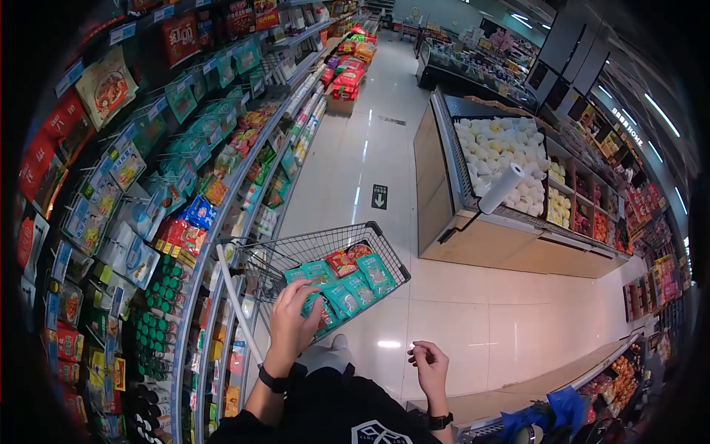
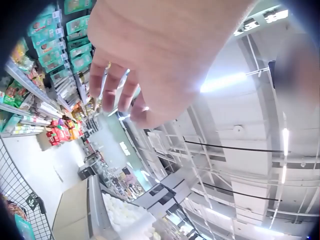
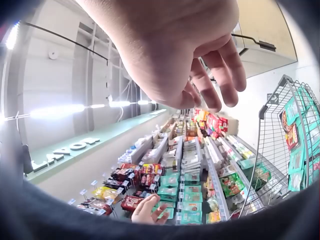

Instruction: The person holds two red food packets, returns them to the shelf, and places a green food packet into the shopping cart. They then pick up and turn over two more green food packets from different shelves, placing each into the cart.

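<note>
In the head view my left hand (image 1: 290, 325) is raised over the near left part of a wire shopping cart (image 1: 405, 275), its fingers loosely bent and holding nothing. Several teal packets (image 1: 342, 299) and a red packet (image 1: 340, 262) lie in the cart. The left wrist view shows the same hand (image 2: 145, 60) with slightly spread, empty fingers. To the right of the cart, my right hand (image 1: 430, 366) hangs over the floor with nothing in it. Its fingers (image 3: 218, 75) curve loosely in the right wrist view.
Shelving hung with packets (image 1: 181, 96) lines the left side. A wood-sided stand (image 1: 473, 251) holds pale wrapped fruit (image 1: 503, 155), with a roll of bags (image 1: 501, 188) at its edge. Red bags (image 1: 347, 78) are stacked farther up the aisle. Another produce stand is at lower right.
</note>
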A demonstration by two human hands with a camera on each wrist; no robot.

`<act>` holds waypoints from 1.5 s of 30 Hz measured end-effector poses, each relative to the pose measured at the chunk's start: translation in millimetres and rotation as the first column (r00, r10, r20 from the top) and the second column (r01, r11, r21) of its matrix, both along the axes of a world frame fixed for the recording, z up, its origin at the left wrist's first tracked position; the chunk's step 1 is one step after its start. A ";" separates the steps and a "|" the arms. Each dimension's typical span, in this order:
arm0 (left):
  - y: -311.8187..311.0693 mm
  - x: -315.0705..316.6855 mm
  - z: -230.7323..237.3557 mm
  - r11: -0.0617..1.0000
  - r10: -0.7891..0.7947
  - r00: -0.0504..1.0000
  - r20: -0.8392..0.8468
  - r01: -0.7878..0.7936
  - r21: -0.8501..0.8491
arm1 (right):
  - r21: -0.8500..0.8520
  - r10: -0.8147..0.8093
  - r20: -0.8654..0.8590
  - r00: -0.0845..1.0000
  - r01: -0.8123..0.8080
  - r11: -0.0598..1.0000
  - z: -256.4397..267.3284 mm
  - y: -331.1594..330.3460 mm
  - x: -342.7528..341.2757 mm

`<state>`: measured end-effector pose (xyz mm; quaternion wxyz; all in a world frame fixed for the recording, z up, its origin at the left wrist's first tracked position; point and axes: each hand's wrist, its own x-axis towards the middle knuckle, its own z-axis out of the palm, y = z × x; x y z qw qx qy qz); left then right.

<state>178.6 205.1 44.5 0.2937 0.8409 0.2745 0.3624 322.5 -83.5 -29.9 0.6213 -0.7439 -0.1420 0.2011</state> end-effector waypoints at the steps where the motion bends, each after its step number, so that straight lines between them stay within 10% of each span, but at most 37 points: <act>1: 7.7 10.0 -10.9 1.000 0.009 1.000 -0.007 -0.009 -0.012 | -0.026 0.035 -0.012 0.999 -0.035 0.999 -1.3 10.3 18.2; 7: 27.1 58.5 -118.5 0.932 -0.093 0.910 -0.405 -0.064 -0.356 | -0.076 0.233 -0.001 0.973 -0.232 0.970 -17.2 62.2 108.0; 12: 10.4 84.8 -239.0 0.893 -0.249 0.831 -0.497 -0.001 -0.450 | -0.016 0.346 -0.334 0.877 -0.372 0.928 -94.9 107.1 173.6; 14: -0.9 92.5 -296.6 0.733 -0.286 0.882 -0.373 -0.049 -0.678 | -0.002 0.362 -0.471 0.805 -0.411 0.912 -128.0 131.2 191.2; 18: -19.5 98.6 -379.4 0.760 -0.164 0.758 -0.631 -0.311 -0.571 | -0.018 0.299 -0.711 0.637 -0.441 0.897 -202.3 185.3 222.9; 29: -30.0 167.9 -418.1 0.584 0.295 0.337 -0.894 -0.804 -0.110 | -0.020 0.075 -0.960 0.270 -0.331 0.943 -486.2 315.6 292.8; 34: -30.3 167.8 -425.8 0.560 0.227 0.235 -0.945 -0.825 -0.071 | -0.099 0.048 -0.945 0.323 -0.424 0.900 -575.7 336.2 289.9; 45: -28.0 165.3 -413.6 0.602 0.194 0.231 -0.954 -0.796 -0.070 | -0.161 -0.019 -0.935 0.353 -0.376 0.913 -614.4 367.2 272.9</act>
